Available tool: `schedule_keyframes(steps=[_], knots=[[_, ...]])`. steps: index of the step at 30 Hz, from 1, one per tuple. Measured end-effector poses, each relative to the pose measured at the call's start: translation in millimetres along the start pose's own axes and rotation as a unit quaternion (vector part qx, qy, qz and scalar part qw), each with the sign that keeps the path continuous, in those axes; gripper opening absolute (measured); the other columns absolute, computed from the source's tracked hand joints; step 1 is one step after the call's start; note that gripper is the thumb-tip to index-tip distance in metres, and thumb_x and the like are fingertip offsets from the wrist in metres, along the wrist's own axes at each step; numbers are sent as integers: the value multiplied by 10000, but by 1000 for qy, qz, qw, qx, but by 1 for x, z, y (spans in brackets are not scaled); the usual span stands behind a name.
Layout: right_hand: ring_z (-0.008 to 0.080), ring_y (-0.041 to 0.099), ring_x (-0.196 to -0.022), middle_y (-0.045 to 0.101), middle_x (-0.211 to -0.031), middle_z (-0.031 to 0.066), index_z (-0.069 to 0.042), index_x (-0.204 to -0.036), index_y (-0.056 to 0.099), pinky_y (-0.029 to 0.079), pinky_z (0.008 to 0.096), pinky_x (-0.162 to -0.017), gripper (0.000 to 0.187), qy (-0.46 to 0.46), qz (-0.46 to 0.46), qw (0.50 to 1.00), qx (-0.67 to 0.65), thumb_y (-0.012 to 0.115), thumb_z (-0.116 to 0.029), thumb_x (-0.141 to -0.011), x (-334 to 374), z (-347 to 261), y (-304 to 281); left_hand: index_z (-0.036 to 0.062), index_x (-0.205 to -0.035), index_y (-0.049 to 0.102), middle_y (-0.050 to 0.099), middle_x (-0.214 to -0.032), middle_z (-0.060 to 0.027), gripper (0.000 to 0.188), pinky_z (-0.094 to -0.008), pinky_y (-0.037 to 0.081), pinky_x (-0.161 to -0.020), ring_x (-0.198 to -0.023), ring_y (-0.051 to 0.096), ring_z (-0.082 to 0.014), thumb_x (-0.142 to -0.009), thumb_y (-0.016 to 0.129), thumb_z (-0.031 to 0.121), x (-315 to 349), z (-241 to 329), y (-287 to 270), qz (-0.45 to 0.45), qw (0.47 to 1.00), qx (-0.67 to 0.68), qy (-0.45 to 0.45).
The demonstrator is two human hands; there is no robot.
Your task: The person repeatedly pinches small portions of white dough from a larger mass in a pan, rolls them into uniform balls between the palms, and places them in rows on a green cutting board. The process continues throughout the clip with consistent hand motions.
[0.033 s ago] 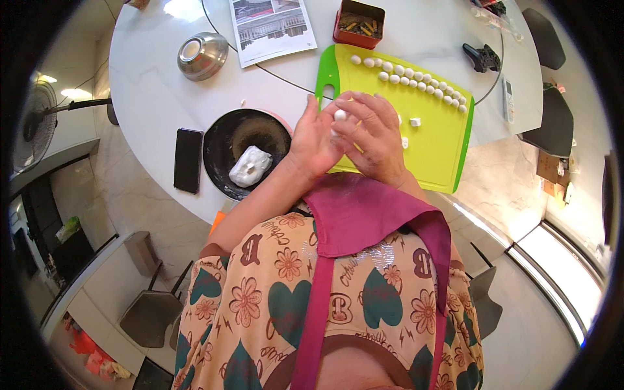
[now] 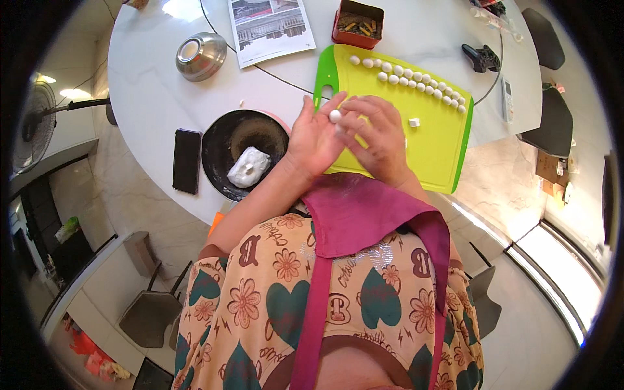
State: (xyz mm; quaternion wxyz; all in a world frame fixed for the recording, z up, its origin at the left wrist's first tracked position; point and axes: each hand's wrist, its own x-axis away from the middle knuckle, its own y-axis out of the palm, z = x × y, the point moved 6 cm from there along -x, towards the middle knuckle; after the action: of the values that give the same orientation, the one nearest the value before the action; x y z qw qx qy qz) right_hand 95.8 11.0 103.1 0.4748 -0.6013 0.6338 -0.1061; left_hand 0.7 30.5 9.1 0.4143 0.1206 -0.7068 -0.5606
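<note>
A small white dough ball [image 2: 335,116] rests on the fingers of my left hand [image 2: 313,140], which is turned palm up with its thumb spread. Beside it hovers my right hand [image 2: 377,136], fingers curved and apart, the tips close to the ball; whether they touch it I cannot tell. Below and beyond the right hand lies a yellow cutting board [image 2: 429,159] with a green edge. Two slanting rows of white dough balls [image 2: 419,76] sit along its far side, and a small dough piece [image 2: 414,122] lies nearer. A larger dough lump [image 2: 249,168] is in a black pan [image 2: 218,146] left of my hands.
A black phone [image 2: 187,161] lies left of the pan. Farther back are an overturned metal bowl [image 2: 201,57], a printed sheet [image 2: 273,32] and a red tin [image 2: 357,25]. A game controller [image 2: 481,58] and white remote [image 2: 507,99] lie at the right.
My right fingers have shifted slightly off the dough ball, which shows more fully on my left fingers. The rest of the scene has moved a little left in view.
</note>
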Motion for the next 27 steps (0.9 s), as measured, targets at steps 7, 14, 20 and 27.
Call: schedule_keyframes(steps=[7,14,20,27], knots=[[259,621,-805,684,-867,57,-97,-859,687,490,367,-743,189,117,81,989,40,768,-74,-690,-8,121,-2,-21,-1405,358,431,-1368,-219,632,-475,301,-1134,-1334,365,-361,-1026,290,479,1,2,-3,59,998,24,27],[251,598,-817,640,-788,36,-128,-840,649,437,404,-746,223,83,74,984,140,754,-62,-654,-9,142,23,-20,-1420,358,460,-1347,-206,630,-456,306,-1133,-1329,376,-342,-1026,304,469,2,4,-5,61,998,16,28],[244,582,-846,622,-798,26,-140,-805,648,420,405,-781,202,58,43,983,170,757,-79,-648,-8,139,25,-12,-1421,362,460,-1352,-201,613,-456,316,-1125,-1323,387,-340,-1026,322,454,3,0,-5,53,998,23,23],[237,579,-929,640,-961,10,-149,-861,677,425,400,-835,226,45,67,990,119,772,-124,-657,-7,95,2,-8,-1396,386,461,-1354,-195,600,-464,325,-1116,-1312,404,-339,-1030,296,460,7,0,-4,60,998,-1,26]])
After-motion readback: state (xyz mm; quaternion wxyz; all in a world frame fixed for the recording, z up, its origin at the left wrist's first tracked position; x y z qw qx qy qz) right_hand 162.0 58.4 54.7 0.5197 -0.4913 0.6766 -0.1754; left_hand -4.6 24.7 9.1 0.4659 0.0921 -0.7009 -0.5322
